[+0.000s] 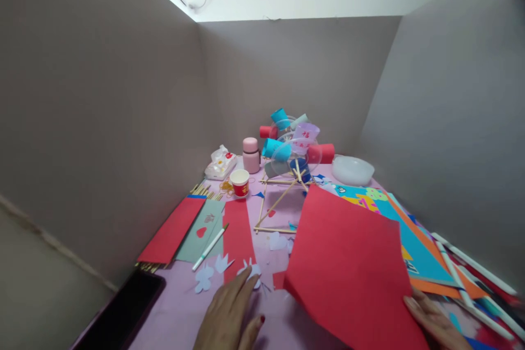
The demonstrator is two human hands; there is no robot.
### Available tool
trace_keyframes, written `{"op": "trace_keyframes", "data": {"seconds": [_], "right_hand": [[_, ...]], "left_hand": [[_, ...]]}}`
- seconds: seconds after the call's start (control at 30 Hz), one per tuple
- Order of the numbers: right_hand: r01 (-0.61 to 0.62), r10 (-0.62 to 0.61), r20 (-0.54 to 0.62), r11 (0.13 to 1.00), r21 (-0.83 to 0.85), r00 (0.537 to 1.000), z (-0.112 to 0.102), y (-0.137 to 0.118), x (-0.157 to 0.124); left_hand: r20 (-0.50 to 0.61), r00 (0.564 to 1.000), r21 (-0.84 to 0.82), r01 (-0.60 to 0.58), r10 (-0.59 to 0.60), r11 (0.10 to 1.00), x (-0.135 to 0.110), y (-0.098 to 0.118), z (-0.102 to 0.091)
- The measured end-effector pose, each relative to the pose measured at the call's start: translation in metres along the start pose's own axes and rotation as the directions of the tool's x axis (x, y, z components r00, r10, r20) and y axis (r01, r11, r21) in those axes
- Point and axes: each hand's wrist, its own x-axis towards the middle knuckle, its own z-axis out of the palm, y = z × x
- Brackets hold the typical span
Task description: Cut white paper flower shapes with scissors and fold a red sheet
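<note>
My right hand (435, 320) grips the lower right edge of a large red sheet of paper (353, 262), which is lifted and tilted above the table. Some of its fingers are hidden behind the sheet. My left hand (232, 311) holds nothing, its fingers stretched out and the thumb apart. Its fingertips lie over a pale butterfly-like paper cutout (255, 270); whether they press on it I cannot tell. Close by are another pale cutout (204, 278), a long red paper strip (239, 229) and a small red paper piece (279, 280), partly behind the sheet.
Farther back stands a stick frame (283, 197) with a wheel of paper tubes (276, 149). Around it are a paper cup (240, 183), pink flask (251, 156), tissue pack (221, 164) and bowl (353, 170). A phone (123, 309) lies left; grey partitions enclose the table.
</note>
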Motion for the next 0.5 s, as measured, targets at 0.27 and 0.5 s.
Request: {"op": "trace_keyframes", "data": {"seconds": [0.27, 0.5], "right_hand": [[-0.14, 0.14, 0.03, 0.904, 0.404, 0.99, 0.068, -0.041, -0.035], [-0.159, 0.178, -0.019, 0.914, 0.373, 0.984, 0.056, -0.045, -0.036]], "left_hand": [[0.475, 0.823, -0.844, 0.527, -0.312, 0.103, 0.057, 0.034, 0.014], [0.617, 0.745, -0.77, 0.504, -0.254, -0.391, 0.066, 0.057, 0.014]]}}
